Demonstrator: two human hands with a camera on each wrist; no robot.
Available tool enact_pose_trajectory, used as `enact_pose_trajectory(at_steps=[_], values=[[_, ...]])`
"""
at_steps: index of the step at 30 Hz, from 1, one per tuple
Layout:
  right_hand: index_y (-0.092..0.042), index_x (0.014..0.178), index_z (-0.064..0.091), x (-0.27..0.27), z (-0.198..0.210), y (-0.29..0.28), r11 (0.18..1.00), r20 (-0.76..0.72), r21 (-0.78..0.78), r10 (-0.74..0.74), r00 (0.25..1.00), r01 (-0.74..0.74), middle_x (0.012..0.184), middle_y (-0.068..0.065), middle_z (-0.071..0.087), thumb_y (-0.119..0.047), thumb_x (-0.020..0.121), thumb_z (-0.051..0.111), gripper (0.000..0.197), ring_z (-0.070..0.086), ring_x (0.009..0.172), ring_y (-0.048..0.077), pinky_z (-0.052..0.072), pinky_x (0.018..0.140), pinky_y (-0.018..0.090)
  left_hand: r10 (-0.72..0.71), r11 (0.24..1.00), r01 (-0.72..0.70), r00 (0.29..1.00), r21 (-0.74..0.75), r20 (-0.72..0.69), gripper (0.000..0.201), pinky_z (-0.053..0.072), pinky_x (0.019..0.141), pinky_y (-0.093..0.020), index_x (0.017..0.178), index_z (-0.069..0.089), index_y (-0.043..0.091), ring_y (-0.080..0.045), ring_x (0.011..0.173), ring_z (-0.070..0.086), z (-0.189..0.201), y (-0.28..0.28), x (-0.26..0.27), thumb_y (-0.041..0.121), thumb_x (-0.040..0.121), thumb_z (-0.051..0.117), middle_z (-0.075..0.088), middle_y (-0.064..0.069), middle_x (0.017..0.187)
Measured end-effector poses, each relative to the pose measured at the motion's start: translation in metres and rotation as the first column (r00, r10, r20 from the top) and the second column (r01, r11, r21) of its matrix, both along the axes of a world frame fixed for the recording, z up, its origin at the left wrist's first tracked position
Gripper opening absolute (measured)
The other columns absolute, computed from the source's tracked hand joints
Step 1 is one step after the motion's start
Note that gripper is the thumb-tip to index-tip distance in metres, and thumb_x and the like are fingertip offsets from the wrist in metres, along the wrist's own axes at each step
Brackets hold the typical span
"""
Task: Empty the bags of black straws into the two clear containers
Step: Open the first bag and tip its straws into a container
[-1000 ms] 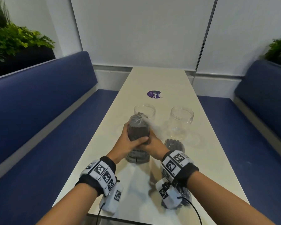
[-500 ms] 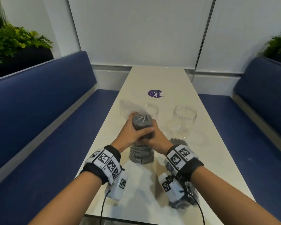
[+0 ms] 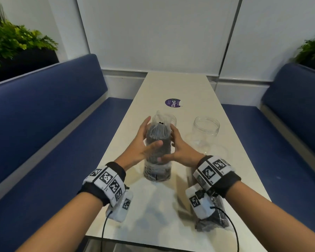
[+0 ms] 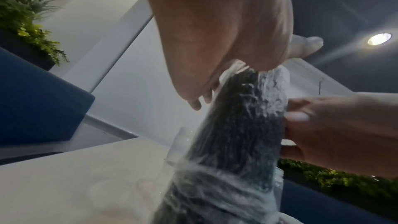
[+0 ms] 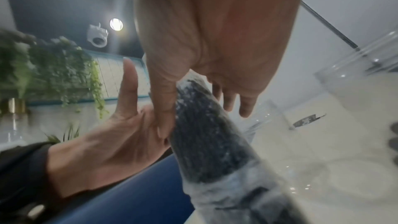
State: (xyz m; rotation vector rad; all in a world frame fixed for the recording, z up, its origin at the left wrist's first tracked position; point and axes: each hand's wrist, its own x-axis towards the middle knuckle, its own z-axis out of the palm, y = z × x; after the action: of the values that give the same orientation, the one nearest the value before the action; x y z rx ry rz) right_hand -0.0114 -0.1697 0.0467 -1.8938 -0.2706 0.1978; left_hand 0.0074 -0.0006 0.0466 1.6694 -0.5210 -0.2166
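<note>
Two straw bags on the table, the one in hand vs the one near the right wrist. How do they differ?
Pose: the held bag stands upright on the table; the spare bag lies flat at the near edge.
Contact: the held bag sits between the left hand and right hand; no hand is on the spare bag, which the right wrist rig partly hides.
Shared: both are clear plastic packed with black straws.

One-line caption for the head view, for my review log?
Left hand and right hand steady an upright bag of black straws on the table before two clear containers.
</note>
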Motion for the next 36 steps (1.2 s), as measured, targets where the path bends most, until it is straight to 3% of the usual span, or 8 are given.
enact_pose_trajectory(at_steps=[6, 12, 15, 20, 25, 28, 32, 36], values=[[-0.009, 0.125, 0.03, -0.009, -0.029, 0.017, 0.992, -0.055, 0.019, -0.123, 0.991, 0.124, 0.125, 0.019, 0.053, -0.002, 0.068, 0.072, 0.071, 0.055, 0.115, 0.032, 0.048, 0.097, 0.051, 0.085, 0.995, -0.089, 0.989, -0.034, -0.124, 0.075, 0.053, 0.081, -0.018, 0.127, 0.04, 0.028, -0.016, 0.116, 0.059, -0.041, -0.009, 0.002, 0.038, 0.063, 0.078, 0.061, 0.004, 0.12], [-0.004, 0.128, 0.025, -0.01, -0.036, 0.016, 0.989, -0.11, -0.062, -0.142, 0.984, 0.136, 0.125, 0.022, 0.051, -0.001, 0.073, 0.069, 0.071, 0.052, 0.118, 0.035, 0.045, 0.099, 0.051, 0.016, 0.999, -0.008, 0.985, 0.048, -0.17, 0.111, 0.049, 0.095, -0.027, 0.133, 0.034, 0.024, -0.017, 0.12, 0.055, -0.066, -0.005, 0.002, 0.068, 0.042, 0.079, 0.055, -0.003, 0.132], [-0.007, 0.134, 0.018, -0.008, -0.027, 0.012, 0.992, -0.111, -0.001, -0.129, 0.985, 0.13, 0.128, 0.014, 0.048, -0.001, 0.071, 0.072, 0.083, 0.051, 0.115, 0.025, 0.045, 0.101, 0.041, -0.002, 0.999, 0.007, 0.996, 0.051, -0.089, 0.125, 0.047, 0.085, -0.01, 0.14, 0.023, 0.022, -0.006, 0.119, 0.048, -0.043, 0.001, 0.004, 0.076, 0.039, 0.072, 0.048, 0.006, 0.13], [-0.012, 0.132, 0.024, -0.005, -0.023, 0.015, 0.99, -0.029, 0.037, -0.136, 0.99, 0.137, 0.125, 0.01, 0.051, -0.004, 0.072, 0.072, 0.077, 0.054, 0.112, 0.023, 0.047, 0.098, 0.037, 0.031, 0.996, -0.036, 0.997, -0.077, -0.065, 0.092, 0.05, 0.087, -0.015, 0.136, 0.032, 0.025, -0.006, 0.119, 0.052, -0.023, -0.007, 0.008, 0.06, 0.061, 0.072, 0.053, 0.009, 0.127], [-0.01, 0.13, 0.024, -0.013, -0.05, 0.026, 0.988, -0.113, -0.045, -0.154, 0.982, 0.15, 0.126, 0.015, 0.05, -0.006, 0.074, 0.071, 0.073, 0.054, 0.115, 0.031, 0.048, 0.098, 0.046, 0.112, 0.993, -0.104, 0.979, 0.056, -0.17, 0.054, 0.048, 0.084, -0.016, 0.117, 0.043, 0.035, -0.014, 0.114, 0.057, -0.067, -0.003, 0.0, 0.037, 0.073, 0.075, 0.061, 0.009, 0.117], [-0.008, 0.131, 0.021, -0.013, -0.052, 0.027, 0.989, -0.152, -0.062, -0.141, 0.978, 0.133, 0.127, 0.016, 0.049, -0.01, 0.075, 0.07, 0.074, 0.054, 0.115, 0.032, 0.049, 0.096, 0.045, 0.126, 0.991, -0.113, 0.971, 0.075, -0.203, 0.055, 0.05, 0.081, -0.013, 0.122, 0.043, 0.024, -0.011, 0.107, 0.059, -0.071, -0.003, -0.003, 0.029, 0.076, 0.073, 0.061, 0.008, 0.114], [-0.014, 0.143, -0.011, -0.01, -0.035, 0.027, 0.994, -0.116, 0.016, -0.101, 0.988, 0.104, 0.139, 0.015, 0.042, -0.007, 0.083, 0.061, 0.093, 0.05, 0.123, 0.032, 0.041, 0.105, 0.048, 0.129, 0.99, -0.114, 0.969, 0.082, -0.209, 0.067, 0.049, 0.099, -0.039, 0.123, 0.047, 0.023, -0.019, 0.11, 0.062, -0.052, -0.006, 0.003, 0.053, 0.069, 0.071, 0.065, -0.001, 0.117], [-0.025, 0.14, -0.025, 0.0, -0.016, 0.029, 0.984, 0.048, 0.118, -0.137, 0.989, 0.13, 0.144, 0.015, 0.039, -0.015, 0.089, 0.054, 0.095, 0.053, 0.121, 0.029, 0.045, 0.101, 0.051, 0.161, 0.985, -0.146, 0.966, 0.087, -0.204, 0.078, 0.053, 0.092, -0.041, 0.14, 0.024, 0.024, -0.022, 0.107, 0.063, -0.013, -0.014, 0.016, 0.049, 0.077, 0.062, 0.056, -0.006, 0.126]])
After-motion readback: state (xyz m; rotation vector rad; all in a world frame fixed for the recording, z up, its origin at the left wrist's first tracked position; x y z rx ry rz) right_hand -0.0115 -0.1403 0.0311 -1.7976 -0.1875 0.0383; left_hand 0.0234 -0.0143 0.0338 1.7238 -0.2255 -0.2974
